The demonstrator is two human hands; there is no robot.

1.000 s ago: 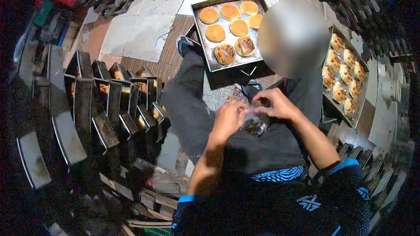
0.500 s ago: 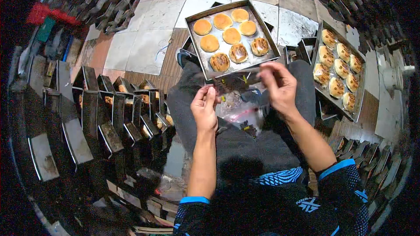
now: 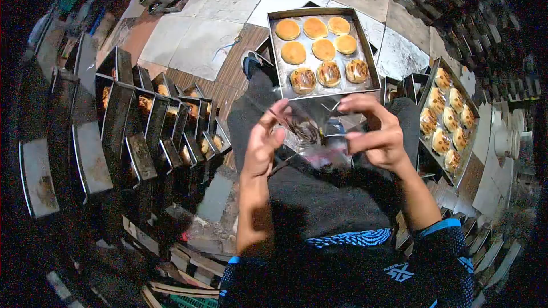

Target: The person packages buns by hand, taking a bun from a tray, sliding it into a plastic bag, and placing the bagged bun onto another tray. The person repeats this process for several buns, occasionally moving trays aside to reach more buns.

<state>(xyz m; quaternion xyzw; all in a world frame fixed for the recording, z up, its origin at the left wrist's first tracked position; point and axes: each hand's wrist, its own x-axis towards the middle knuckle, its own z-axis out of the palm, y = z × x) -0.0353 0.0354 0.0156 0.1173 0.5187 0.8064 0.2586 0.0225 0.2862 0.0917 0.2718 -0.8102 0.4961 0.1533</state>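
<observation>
Between my hands, over my lap, is a clear plastic bag with dark printing. My left hand has its thumb and fingers at the bag's left side, slightly parted. On the right side, my right hand pinches the bag's edge with thumb and index finger. Just beyond them a metal tray holds round buns in rows. The plain golden buns fill the two farther rows. Nearest me, the row of brown-topped buns looks glossy, as if wrapped in clear plastic.
A second tray of topped buns lies at the right. Stacked metal trays with buns inside line the left side. More dark trays curve round the edges. Tiled floor shows beyond, and a shoe beside the central tray.
My left hand has opened somewhat from its pinch, and my right hand has come lower beside the plastic. The view has shifted, so the trays appear further right.
</observation>
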